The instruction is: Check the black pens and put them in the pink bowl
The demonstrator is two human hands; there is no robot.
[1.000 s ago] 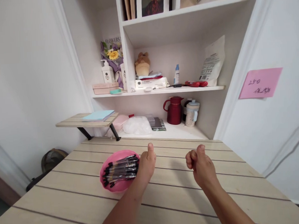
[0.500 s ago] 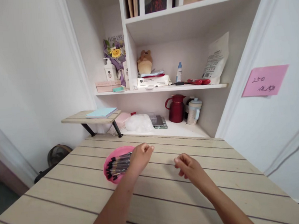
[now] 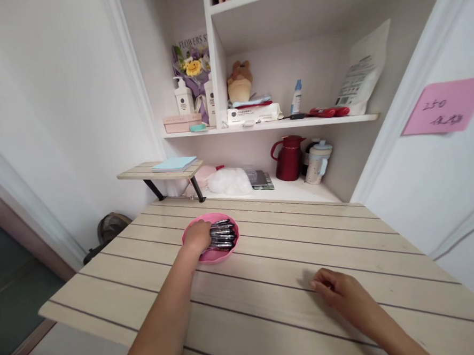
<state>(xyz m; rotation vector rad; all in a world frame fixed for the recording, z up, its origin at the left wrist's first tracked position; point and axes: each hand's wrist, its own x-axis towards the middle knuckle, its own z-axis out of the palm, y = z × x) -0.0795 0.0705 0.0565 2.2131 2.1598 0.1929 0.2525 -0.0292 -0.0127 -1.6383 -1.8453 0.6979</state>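
A scalloped pink bowl [image 3: 214, 258] stands on the slatted wooden table, holding several clear-barrelled pens [image 3: 223, 235] with dark parts, lying side by side. My left hand [image 3: 198, 235] reaches over the bowl's left side, knuckles up, and covers the left ends of the pens. Its fingertips are hidden beneath it, so whether it grips a pen does not show. Away to the right, low over the bare boards, my right hand [image 3: 337, 287] is loosely curled, thumb near the forefinger, with nothing visible in it.
On the table's far left stands a small raised shelf [image 3: 134, 173] bearing blue paper [image 3: 174, 164]. Behind the table are a plastic bag [image 3: 230, 181], a red jug [image 3: 289, 159] and a pale cup [image 3: 318, 163]. A pink note [image 3: 445, 107] hangs on the right wall.
My left hand has gone from beyond the bowl's right side back to its left side, onto the pens. My right hand sits farther from the bowl, lower and more right. The view has shifted.
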